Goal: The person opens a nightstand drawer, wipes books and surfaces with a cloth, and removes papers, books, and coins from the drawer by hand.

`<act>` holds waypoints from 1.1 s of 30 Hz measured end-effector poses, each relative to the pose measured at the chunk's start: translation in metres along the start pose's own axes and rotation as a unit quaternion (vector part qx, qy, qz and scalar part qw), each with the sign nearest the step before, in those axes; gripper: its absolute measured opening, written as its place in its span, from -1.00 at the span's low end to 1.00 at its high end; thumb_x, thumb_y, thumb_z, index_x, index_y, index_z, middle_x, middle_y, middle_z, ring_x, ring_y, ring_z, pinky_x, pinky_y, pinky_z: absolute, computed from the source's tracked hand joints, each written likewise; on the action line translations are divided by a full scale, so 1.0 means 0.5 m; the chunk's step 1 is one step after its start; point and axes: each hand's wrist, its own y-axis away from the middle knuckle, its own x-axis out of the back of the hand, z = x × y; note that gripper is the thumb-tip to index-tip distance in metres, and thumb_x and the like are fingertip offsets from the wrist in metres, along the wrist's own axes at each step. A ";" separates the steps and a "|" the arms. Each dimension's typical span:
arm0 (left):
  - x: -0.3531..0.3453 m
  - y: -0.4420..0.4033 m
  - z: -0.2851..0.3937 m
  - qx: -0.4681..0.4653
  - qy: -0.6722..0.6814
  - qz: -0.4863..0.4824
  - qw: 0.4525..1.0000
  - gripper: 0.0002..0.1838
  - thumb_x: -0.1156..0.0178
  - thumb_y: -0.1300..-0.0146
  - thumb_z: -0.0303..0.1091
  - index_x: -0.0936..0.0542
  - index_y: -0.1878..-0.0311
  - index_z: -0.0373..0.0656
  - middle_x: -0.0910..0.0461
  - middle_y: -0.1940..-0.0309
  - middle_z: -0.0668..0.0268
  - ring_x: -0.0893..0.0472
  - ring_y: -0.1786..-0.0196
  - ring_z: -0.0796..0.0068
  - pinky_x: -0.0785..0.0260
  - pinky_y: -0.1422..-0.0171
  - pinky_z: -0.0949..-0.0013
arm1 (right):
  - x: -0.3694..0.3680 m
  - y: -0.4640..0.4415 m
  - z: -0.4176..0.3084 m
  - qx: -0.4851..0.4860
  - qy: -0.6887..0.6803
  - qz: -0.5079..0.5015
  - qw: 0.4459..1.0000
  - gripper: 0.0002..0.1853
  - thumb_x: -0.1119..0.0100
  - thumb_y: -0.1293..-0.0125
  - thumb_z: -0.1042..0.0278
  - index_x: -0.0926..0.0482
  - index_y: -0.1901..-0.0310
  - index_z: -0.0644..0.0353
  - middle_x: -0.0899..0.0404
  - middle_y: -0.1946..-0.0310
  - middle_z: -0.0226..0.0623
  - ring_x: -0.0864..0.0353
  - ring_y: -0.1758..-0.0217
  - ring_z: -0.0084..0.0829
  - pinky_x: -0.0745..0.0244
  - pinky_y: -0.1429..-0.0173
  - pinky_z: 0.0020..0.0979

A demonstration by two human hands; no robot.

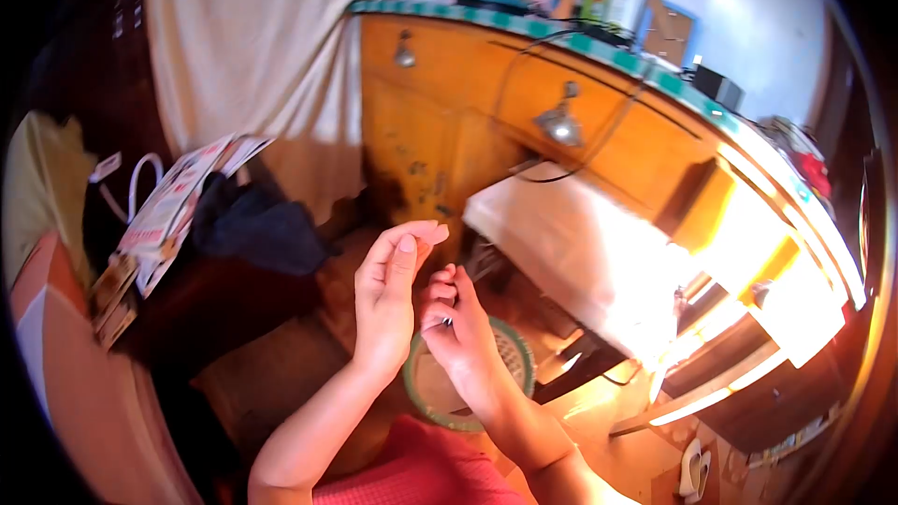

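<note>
My left hand (386,292) is raised in front of me, its thumb pressed against the bent fingers. A small pinkish tip shows past them; I cannot tell whether it is a fingertip or a held piece. Close beside it, a little lower, my right hand (456,323) has its fingers curled in. A tiny dark, shiny bit shows in its grip, too small to name. The hands are apart. Beneath them stands a round basket (527,357) with a green rim, partly hidden by my right hand and forearm.
Ahead stands an orange wooden cabinet (440,65) with a cable hanging over its front. A white-topped low table (571,243) is in front of it. At left lie printed papers (178,201) and dark cloth (257,224). White shoes (693,470) rest on the floor at right.
</note>
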 end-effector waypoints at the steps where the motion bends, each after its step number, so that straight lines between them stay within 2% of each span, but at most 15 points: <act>1: -0.031 -0.014 0.000 0.019 0.052 -0.028 0.998 -0.71 0.08 -0.44 -0.26 -0.48 -0.01 -0.27 -0.56 0.04 0.19 -0.52 -0.09 0.39 -0.32 -0.26 0.35 | -0.047 0.016 -0.018 0.020 0.003 0.000 1.000 -0.81 0.06 -0.44 0.18 -0.42 0.27 0.07 -0.42 0.47 -0.52 -0.31 0.55 -0.74 -0.08 0.68 -0.75; 4: -0.132 -0.048 0.011 0.064 0.108 -0.118 0.985 -0.71 0.07 -0.43 -0.27 -0.48 -0.02 -0.27 -0.56 0.04 0.20 -0.54 -0.03 0.44 -0.39 -0.17 0.40 | -0.151 0.064 -0.089 0.062 0.175 -0.106 0.977 -0.73 0.09 -0.44 0.04 -0.36 0.35 0.01 -0.24 0.62 -0.57 -0.11 0.72 -0.72 0.03 0.71 -0.70; 5: -0.161 -0.061 0.013 0.053 0.102 -0.175 0.978 -0.71 0.07 -0.44 -0.28 -0.47 -0.05 -0.26 -0.56 0.04 0.21 -0.55 0.02 0.51 -0.43 -0.05 0.45 | -0.206 0.085 -0.102 0.152 0.306 -0.096 0.935 -0.66 0.09 -0.42 -0.03 -0.30 0.42 0.00 -0.14 0.70 -0.56 -0.02 0.76 -0.68 0.10 0.72 -0.65; 7: -0.229 -0.091 0.027 0.020 0.076 -0.218 0.973 -0.68 0.06 -0.43 -0.26 -0.46 -0.11 -0.25 -0.53 -0.02 0.24 -0.50 -0.08 0.55 -0.33 -0.16 0.49 | -0.309 0.120 -0.141 0.267 0.471 -0.075 0.837 -0.60 0.15 -0.43 -0.07 -0.26 0.47 0.02 -0.06 0.76 -0.55 -0.03 0.76 -0.62 0.09 0.72 -0.59; 8: -0.263 -0.114 0.024 -0.025 0.073 -0.237 0.968 -0.65 0.06 -0.43 -0.24 -0.45 -0.13 -0.26 -0.51 -0.05 0.24 -0.47 -0.13 0.55 -0.28 -0.22 0.48 | -0.364 0.128 -0.172 0.329 0.571 -0.076 0.748 -0.56 0.20 -0.43 -0.09 -0.28 0.50 0.04 -0.11 0.75 -0.54 -0.08 0.74 -0.62 0.05 0.67 -0.56; 9: -0.293 -0.132 0.031 -0.029 0.080 -0.244 0.966 -0.65 0.06 -0.43 -0.24 -0.45 -0.13 -0.26 -0.51 -0.05 0.24 -0.47 -0.13 0.55 -0.28 -0.22 0.48 | -0.403 0.116 -0.227 0.487 0.705 -0.044 0.514 -0.49 0.21 -0.43 -0.12 -0.30 0.56 0.08 -0.20 0.74 -0.52 -0.16 0.69 -0.61 -0.02 0.60 -0.53; 11: -0.345 -0.167 0.048 -0.068 0.045 -0.291 0.953 -0.58 0.06 -0.42 -0.17 -0.42 -0.16 -0.29 -0.46 -0.12 0.23 -0.40 -0.23 0.48 -0.18 -0.33 0.44 | -0.525 0.152 -0.240 0.567 0.736 0.006 0.370 -0.48 0.11 -0.42 -0.07 -0.35 0.61 0.13 -0.25 0.75 -0.49 -0.18 0.68 -0.64 -0.08 0.57 -0.55; 12: -0.369 -0.183 0.054 -0.074 0.051 -0.296 0.951 -0.58 0.06 -0.42 -0.17 -0.42 -0.16 -0.29 -0.46 -0.12 0.23 -0.40 -0.23 0.48 -0.18 -0.33 0.44 | -0.574 0.142 -0.310 0.615 0.771 -0.028 0.163 -0.47 0.10 -0.42 -0.03 -0.40 0.56 0.26 -0.30 0.73 -0.37 -0.25 0.65 -0.57 -0.18 0.51 -0.49; 14: -0.409 -0.211 0.058 -0.036 0.029 -0.329 0.943 -0.53 0.10 -0.41 -0.12 -0.41 -0.17 -0.30 -0.43 -0.16 0.19 -0.38 -0.27 0.43 -0.17 -0.35 0.37 | -0.648 0.157 -0.389 0.546 0.825 0.124 -0.075 -0.55 0.03 -0.38 0.07 -0.52 0.39 0.40 -0.51 0.55 0.04 -0.51 0.45 -0.02 -0.38 0.29 -0.22; 16: -0.434 -0.224 0.052 -0.041 0.034 -0.343 0.938 -0.53 0.13 -0.40 -0.14 -0.39 -0.20 -0.29 -0.42 -0.18 0.16 -0.35 -0.30 0.38 -0.18 -0.34 0.35 | -0.715 0.154 -0.471 0.328 0.892 0.270 -0.154 -0.59 -0.03 -0.33 0.04 -0.60 0.29 0.31 -0.58 0.44 0.08 -0.58 0.31 0.03 -0.46 0.11 -0.16; 19: -0.454 -0.228 0.045 -0.010 0.032 -0.345 0.938 -0.52 0.17 -0.42 -0.12 -0.37 -0.22 -0.27 -0.39 -0.21 0.13 -0.32 -0.32 0.34 -0.20 -0.32 0.34 | -0.724 0.164 -0.539 0.268 0.908 0.261 -0.189 -0.63 -0.10 -0.30 0.07 -0.60 0.21 0.29 -0.62 0.39 0.02 -0.61 0.22 -0.02 -0.46 0.06 -0.19; 21: -0.454 -0.222 0.039 -0.005 0.024 -0.338 0.941 -0.50 0.17 -0.42 -0.09 -0.38 -0.22 -0.27 -0.39 -0.20 0.14 -0.33 -0.32 0.35 -0.20 -0.32 0.34 | -0.716 0.179 -0.549 0.257 0.933 0.218 -0.123 -0.66 -0.13 -0.30 0.12 -0.60 0.18 0.28 -0.64 0.36 -0.05 -0.62 0.16 -0.14 -0.46 0.04 -0.24; 28: -0.435 -0.214 0.005 0.012 0.007 -0.330 0.944 -0.42 0.19 -0.41 0.03 -0.35 -0.23 -0.29 -0.38 -0.21 0.13 -0.32 -0.32 0.35 -0.19 -0.32 0.29 | -0.715 0.189 -0.557 0.230 0.956 0.175 -0.040 -0.71 -0.09 -0.32 0.16 -0.64 0.22 0.23 -0.66 0.31 -0.10 -0.62 0.15 -0.29 -0.45 0.03 -0.30; 30: -0.434 -0.212 0.003 0.013 0.016 -0.334 0.942 -0.41 0.19 -0.41 0.04 -0.34 -0.24 -0.29 -0.36 -0.23 0.12 -0.30 -0.34 0.33 -0.17 -0.34 0.28 | -0.707 0.194 -0.546 0.293 0.938 0.179 0.051 -0.70 -0.08 -0.34 0.14 -0.66 0.24 0.21 -0.67 0.25 -0.15 -0.62 0.15 -0.29 -0.44 0.00 -0.33; 33: -0.432 -0.210 -0.003 0.017 0.030 -0.344 0.938 -0.37 0.18 -0.40 0.08 -0.31 -0.27 -0.29 -0.32 -0.27 0.11 -0.26 -0.37 0.30 -0.13 -0.37 0.27 | -0.710 0.178 -0.574 0.317 0.927 0.192 0.053 -0.66 -0.06 -0.35 0.09 -0.64 0.09 0.17 -0.66 0.18 -0.14 -0.62 0.11 -0.29 -0.40 -0.08 -0.36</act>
